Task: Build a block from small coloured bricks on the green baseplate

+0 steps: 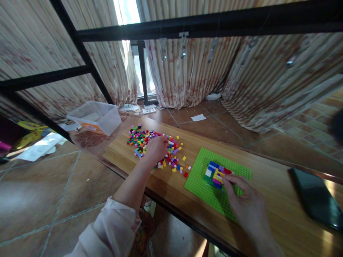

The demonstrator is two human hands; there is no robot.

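Observation:
My left hand lies knuckles-up on a pile of small coloured bricks spread over the wooden table; its fingers are curled down into the pile and whether it grips a brick is hidden. My right hand rests on a bright green baseplate, fingertips touching the near edge of a small cluster of blue, yellow, red and white bricks fixed on the plate. Thumb and forefinger are pinched at that cluster.
A clear plastic tub stands at the table's far left end. A dark phone lies at the right. Black metal frame bars cross overhead. Striped curtains hang behind, and papers lie on the tiled floor.

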